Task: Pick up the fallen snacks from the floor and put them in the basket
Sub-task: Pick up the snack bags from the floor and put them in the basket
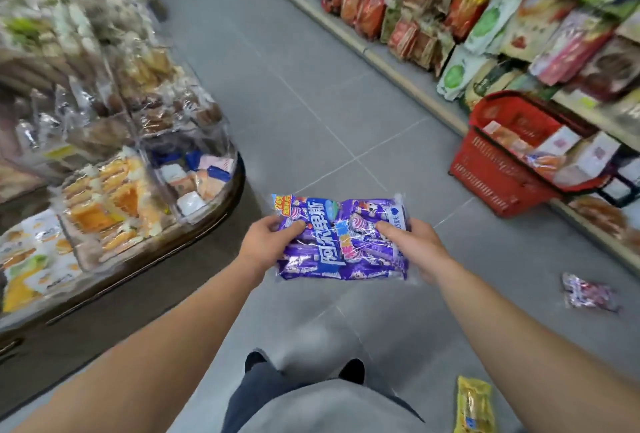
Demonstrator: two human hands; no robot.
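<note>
Now, on your left the display stand (pixel 194 225) of wrapped pastries sits clear of the job. Your left hand (pixel 266 242) pinches the left edge of the purple candy bag (pixel 341 237), thumb on top, and your right hand (pixel 414 245) pinches the right edge the same way, so the bag hangs between them with its long axis crosswise. The red basket (pixel 491 169) stands on the floor ahead and to the right, nearer your right hand. Two more snacks lie right: a purple packet (pixel 587 292) and a yellow packet (pixel 474 405).
</note>
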